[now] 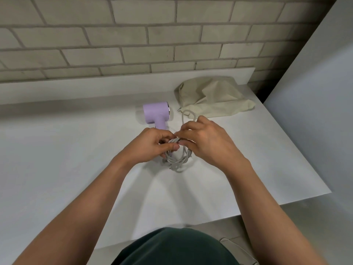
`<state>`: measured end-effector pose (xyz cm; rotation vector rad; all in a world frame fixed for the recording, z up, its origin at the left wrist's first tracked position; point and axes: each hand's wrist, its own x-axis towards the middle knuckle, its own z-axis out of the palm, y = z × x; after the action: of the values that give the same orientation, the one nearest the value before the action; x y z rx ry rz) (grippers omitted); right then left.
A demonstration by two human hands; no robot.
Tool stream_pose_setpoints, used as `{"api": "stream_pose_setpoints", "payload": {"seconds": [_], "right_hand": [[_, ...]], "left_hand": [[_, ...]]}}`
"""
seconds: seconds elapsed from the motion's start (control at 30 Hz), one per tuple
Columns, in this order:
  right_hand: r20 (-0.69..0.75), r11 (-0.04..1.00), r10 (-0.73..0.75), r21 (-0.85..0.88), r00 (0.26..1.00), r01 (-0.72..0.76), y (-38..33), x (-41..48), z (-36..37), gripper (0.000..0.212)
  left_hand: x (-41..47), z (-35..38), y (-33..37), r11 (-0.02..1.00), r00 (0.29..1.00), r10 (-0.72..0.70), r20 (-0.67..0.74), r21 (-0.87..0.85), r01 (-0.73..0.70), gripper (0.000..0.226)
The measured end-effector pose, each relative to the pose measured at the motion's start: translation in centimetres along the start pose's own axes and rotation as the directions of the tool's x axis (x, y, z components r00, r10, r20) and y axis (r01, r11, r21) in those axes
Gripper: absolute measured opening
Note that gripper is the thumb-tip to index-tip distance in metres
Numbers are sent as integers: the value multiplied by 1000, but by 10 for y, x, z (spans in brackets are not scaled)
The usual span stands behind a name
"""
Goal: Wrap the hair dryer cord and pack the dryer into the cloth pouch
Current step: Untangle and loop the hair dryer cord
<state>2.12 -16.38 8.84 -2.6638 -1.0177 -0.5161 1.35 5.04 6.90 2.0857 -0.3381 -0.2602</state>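
Head view: left hand (150,145) and right hand (205,142) both pinch the coiled cord (176,159); dryer (156,115) lies beside pouch (214,96)

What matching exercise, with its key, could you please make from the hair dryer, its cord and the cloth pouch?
Things:
1. hair dryer
2. cord
3. cloth pouch

Descriptions:
A. cream, crumpled, at the far right of the table
B. grey, coiled, held by the left hand and the right hand
C. lilac, lying on the table beyond the hands

Pairs: 1-C; 2-B; 3-A
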Motion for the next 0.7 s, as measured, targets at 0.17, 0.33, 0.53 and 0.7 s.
{"api": "stream_pose_setpoints", "payload": {"seconds": [0.17,0.33,0.53,0.7], "right_hand": [[-8,982,169,90,986,-167,2,0,-2,19],[-70,946,303,140,951,-291,12,6,-12,15],[34,1000,11,-24,999,-10,3,6,-14,29],[33,994,113,-9,993,-113,2,8,-13,20]], "left_hand": [[-1,3,-9,1000,1000,-17,-19,23,18,14],[0,5,-8,999,997,17,-71,39,-14,10],[2,10,-3,1000,997,11,-70,-1,-11,2],[0,7,-11,991,994,-49,-95,-130,36,13]]}}
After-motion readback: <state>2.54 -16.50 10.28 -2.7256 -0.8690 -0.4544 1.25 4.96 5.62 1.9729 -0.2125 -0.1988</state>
